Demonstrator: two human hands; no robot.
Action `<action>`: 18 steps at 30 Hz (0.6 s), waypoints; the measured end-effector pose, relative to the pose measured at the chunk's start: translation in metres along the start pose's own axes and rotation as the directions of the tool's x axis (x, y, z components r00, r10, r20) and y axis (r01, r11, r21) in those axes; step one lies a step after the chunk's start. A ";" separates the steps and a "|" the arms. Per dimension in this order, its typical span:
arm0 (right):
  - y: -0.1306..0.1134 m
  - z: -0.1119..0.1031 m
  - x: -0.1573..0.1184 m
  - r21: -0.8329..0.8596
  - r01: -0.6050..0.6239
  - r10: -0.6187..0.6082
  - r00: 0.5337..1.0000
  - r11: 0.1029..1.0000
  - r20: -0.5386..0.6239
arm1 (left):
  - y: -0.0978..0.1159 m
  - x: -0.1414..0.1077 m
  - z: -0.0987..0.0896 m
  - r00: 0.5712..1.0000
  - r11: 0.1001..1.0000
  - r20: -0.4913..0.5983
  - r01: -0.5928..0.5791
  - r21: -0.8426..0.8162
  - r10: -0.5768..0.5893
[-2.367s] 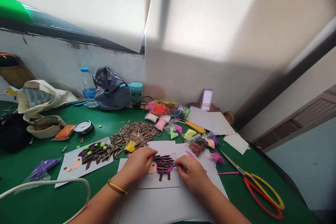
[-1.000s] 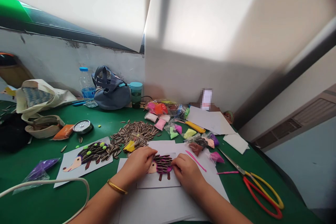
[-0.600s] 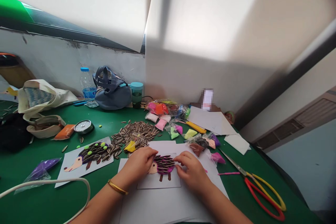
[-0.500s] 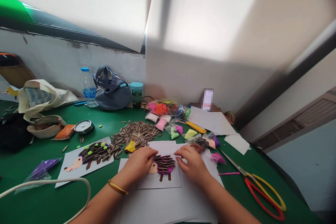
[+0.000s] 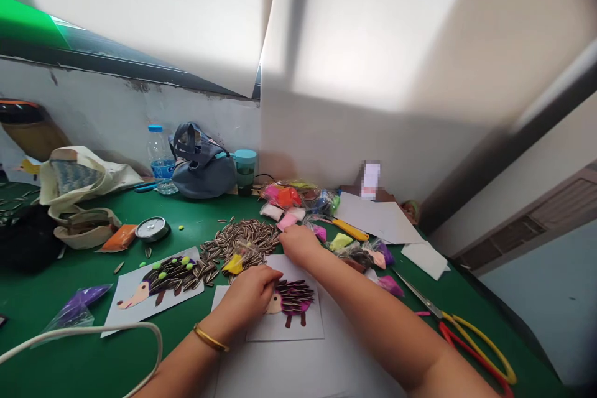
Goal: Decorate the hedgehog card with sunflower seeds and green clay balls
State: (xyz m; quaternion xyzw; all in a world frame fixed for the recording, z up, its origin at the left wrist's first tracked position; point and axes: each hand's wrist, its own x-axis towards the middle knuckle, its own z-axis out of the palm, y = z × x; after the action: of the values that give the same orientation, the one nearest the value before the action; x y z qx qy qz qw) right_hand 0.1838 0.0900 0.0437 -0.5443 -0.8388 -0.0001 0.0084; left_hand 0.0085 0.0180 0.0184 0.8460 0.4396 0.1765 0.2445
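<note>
My left hand [image 5: 255, 289] rests at the left edge of a white card [image 5: 305, 331], its fingers bent and pressed together beside the face of a clay hedgehog [image 5: 275, 303]. Whatever they may hold is hidden. Striped sunflower seeds [image 5: 296, 295] cover the hedgehog's magenta back. My right hand [image 5: 299, 245] reaches beyond the card to the right edge of a loose sunflower seed pile [image 5: 247, 235], its fingertips pointing down and mostly out of sight. A yellow clay packet [image 5: 234, 263] lies in front of the pile, between both hands.
A second hedgehog card [image 5: 135, 308] lies left, near a purple clay bag [image 5: 77, 308] and a white cable [image 5: 156, 329]. Large scissors [image 5: 443, 314] lie right, a yellow cutter [image 5: 349, 229] behind. Clay packets [image 5: 284, 196], a cup [image 5: 245, 171] and a bag [image 5: 205, 171] stand along the wall.
My right hand has left the right side of the hedgehog card and moved forward and left to the seed pile's edge. My left hand stays by the hedgehog's face.
</note>
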 end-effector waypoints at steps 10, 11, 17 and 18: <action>0.020 -0.007 -0.114 0.484 -0.048 0.200 0.942 0.874 -0.269 | 0.006 -0.002 0.003 0.993 0.998 -0.102 -0.057 0.006 0.057; 0.022 -0.003 -0.125 0.548 -0.042 0.228 0.933 0.835 -0.277 | 0.007 -0.003 0.003 0.989 0.998 -0.132 -0.070 0.007 0.070; 0.024 0.029 -0.157 0.742 -0.064 0.363 0.898 0.667 -0.249 | 0.034 -0.005 -0.014 0.973 0.998 -0.222 -0.059 0.003 0.058; 0.023 0.033 -0.157 0.759 -0.066 0.374 0.895 0.648 -0.242 | 0.045 -0.007 -0.019 0.974 0.998 -0.223 -0.055 -0.014 0.050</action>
State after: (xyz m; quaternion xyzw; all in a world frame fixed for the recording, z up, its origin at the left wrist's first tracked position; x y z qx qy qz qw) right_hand 0.2684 -0.0442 0.0083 -0.5835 -0.6752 0.2326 0.3868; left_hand 0.0247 -0.0047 0.0590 0.8299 0.4398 0.2809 0.1974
